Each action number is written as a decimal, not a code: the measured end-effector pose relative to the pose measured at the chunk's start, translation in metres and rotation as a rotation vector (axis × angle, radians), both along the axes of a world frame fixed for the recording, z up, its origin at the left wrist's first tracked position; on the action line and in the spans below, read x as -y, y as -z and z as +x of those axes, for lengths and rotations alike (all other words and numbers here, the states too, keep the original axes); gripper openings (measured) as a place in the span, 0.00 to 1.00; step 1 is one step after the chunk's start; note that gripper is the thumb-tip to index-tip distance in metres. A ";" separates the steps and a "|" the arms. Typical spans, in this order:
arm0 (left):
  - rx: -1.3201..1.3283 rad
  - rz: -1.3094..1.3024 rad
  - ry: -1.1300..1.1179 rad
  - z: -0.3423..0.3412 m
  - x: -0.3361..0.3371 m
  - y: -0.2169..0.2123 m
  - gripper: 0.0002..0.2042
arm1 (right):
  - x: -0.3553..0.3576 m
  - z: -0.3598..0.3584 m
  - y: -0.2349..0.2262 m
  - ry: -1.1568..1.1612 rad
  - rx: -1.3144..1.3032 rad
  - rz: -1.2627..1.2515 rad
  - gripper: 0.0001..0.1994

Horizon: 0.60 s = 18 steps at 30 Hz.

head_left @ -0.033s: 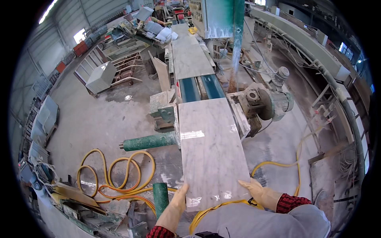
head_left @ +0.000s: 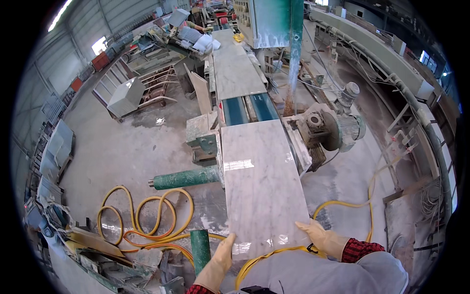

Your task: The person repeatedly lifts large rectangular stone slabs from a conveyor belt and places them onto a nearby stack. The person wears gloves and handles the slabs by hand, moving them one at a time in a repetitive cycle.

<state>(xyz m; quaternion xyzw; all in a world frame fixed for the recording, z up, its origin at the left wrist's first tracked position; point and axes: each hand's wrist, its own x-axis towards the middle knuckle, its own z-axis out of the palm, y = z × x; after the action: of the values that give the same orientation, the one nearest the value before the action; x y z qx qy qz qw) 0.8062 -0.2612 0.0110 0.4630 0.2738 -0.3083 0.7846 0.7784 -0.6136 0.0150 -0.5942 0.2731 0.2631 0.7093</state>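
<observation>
A polished white-grey marble slab (head_left: 264, 186) lies lengthwise in front of me, its far end at the blue belts (head_left: 263, 106) of a conveyor. My left hand (head_left: 218, 262), in a pale glove, grips the slab's left edge near its close end. On the opposite edge my right hand (head_left: 324, 239), gloved alike, holds on with the thumb over the top face. Fingers of both hands are partly hidden under the slab. Farther along the conveyor lies a second marble slab (head_left: 237, 73), apart from mine, with the belts showing between them.
A green roller (head_left: 186, 178) juts out left of the slab, and an upright green post (head_left: 199, 250) stands beside my left forearm. Coiled yellow hose (head_left: 164, 210) lies on the floor. To the right sits a motor (head_left: 345, 131); beyond it rises a green pillar (head_left: 294, 54).
The view has shifted very slightly. Both hands keep their hold on the marble slab, which has barely moved.
</observation>
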 end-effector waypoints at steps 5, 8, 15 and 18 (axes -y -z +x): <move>-0.076 0.244 -0.078 0.039 0.027 -0.004 0.23 | -0.003 0.070 -0.024 0.074 0.007 0.065 0.30; -0.006 0.288 -0.187 0.071 0.043 0.000 0.23 | 0.013 0.109 -0.037 -0.054 0.049 0.019 0.28; 0.037 0.367 -0.205 0.125 0.048 0.034 0.22 | 0.032 0.166 -0.016 -0.166 0.045 -0.001 0.30; 0.018 0.357 -0.172 0.145 0.049 0.024 0.22 | 0.027 0.189 -0.026 -0.169 0.029 -0.204 0.33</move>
<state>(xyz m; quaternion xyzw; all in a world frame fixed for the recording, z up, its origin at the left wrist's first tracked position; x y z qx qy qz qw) 0.9513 -0.3107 -0.0132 0.5723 0.3556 -0.1824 0.7161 0.9673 -0.6408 0.0409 -0.6878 0.2371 0.2843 0.6244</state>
